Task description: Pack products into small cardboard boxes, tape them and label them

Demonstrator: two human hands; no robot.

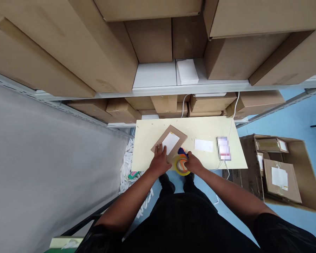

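Note:
A flat brown cardboard box (179,134) lies at an angle on the pale yellow table (144,131), with a white label (171,142) on its top. My left hand (160,161) rests on the box's near side, fingers spread out over the edge of the label. My right hand (193,163) is closed on a tape dispenser (183,151) with blue and orange parts. The dispenser carries a roll of clear yellowish tape (179,168) and sits at the table's front edge, close beside the box. A white paper slip (203,145) lies to the right of the box.
A phone-like device (223,148), blurred out, lies at the table's right with white cables. Shelves with cardboard boxes (150,40) rise behind the table. On the floor at right stands a large open carton (312,175) holding parcels. Paper scraps (126,165) heap at left.

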